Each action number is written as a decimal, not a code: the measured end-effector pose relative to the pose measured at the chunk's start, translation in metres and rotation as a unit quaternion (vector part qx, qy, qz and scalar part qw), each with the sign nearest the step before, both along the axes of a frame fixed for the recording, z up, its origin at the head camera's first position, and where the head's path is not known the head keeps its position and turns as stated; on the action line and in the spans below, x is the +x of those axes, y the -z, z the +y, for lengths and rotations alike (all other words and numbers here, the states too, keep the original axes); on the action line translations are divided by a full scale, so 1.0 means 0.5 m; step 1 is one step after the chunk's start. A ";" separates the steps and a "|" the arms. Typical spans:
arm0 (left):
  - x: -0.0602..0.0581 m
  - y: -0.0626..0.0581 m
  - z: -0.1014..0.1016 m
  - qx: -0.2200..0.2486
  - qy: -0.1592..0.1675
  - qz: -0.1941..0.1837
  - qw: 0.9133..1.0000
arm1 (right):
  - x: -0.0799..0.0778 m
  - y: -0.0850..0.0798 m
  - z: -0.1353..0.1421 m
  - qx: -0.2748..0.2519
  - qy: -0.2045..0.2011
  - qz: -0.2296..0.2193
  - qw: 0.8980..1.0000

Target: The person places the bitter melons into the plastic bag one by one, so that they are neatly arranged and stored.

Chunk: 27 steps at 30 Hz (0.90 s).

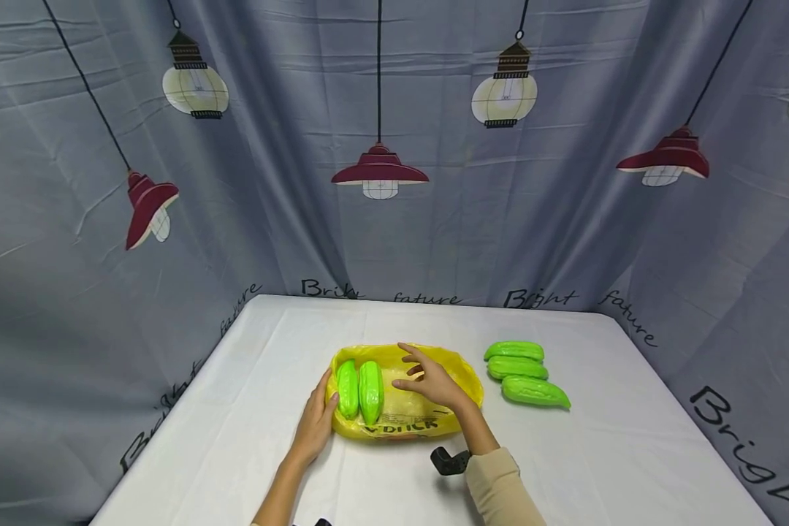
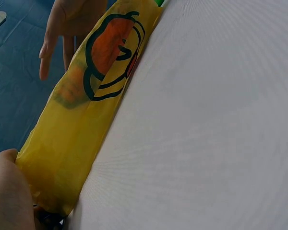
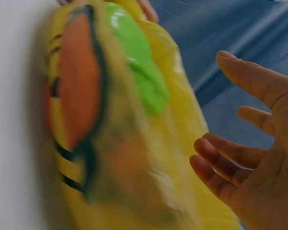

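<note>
A yellow plastic bag (image 1: 404, 431) with dark printing is spread wide, its mouth facing up. Two glossy green bitter melons, one left (image 1: 347, 389) and one right (image 1: 371, 392), lie side by side in its left end. My left hand (image 1: 315, 422) holds the bag's left end, thumb at the rim and fingers along the outside. Over the bag's right half hovers my right hand (image 1: 432, 378), fingers spread and holding nothing. In the right wrist view, a green bitter melon (image 3: 139, 57) shows above the near bag wall, beside the right hand (image 3: 259, 158).
Three more green bitter melons, back (image 1: 514, 351), middle (image 1: 516, 367) and front (image 1: 535, 391), lie in a row on the white table (image 1: 631, 453), right of the bag. Behind the table hangs a grey-blue curtain (image 1: 434, 241) with printed lamps. A black wrist device (image 1: 450, 462) sits below my right wrist.
</note>
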<state>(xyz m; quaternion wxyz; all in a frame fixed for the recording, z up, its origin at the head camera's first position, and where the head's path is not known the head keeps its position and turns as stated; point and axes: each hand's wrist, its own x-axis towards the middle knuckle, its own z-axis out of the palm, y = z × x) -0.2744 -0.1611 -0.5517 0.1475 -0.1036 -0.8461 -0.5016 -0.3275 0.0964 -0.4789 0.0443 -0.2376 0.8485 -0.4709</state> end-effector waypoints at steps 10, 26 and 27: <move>0.000 0.002 0.003 -0.009 -0.002 0.008 1.000 | 0.010 -0.087 0.105 -0.050 0.024 0.008 0.998; 0.002 -0.001 0.003 -0.001 0.000 0.003 1.000 | 0.006 -0.046 0.327 0.004 0.115 0.056 0.992; 0.001 0.000 0.003 -0.001 0.000 0.006 1.000 | 0.010 -0.043 0.339 0.014 0.120 0.055 0.991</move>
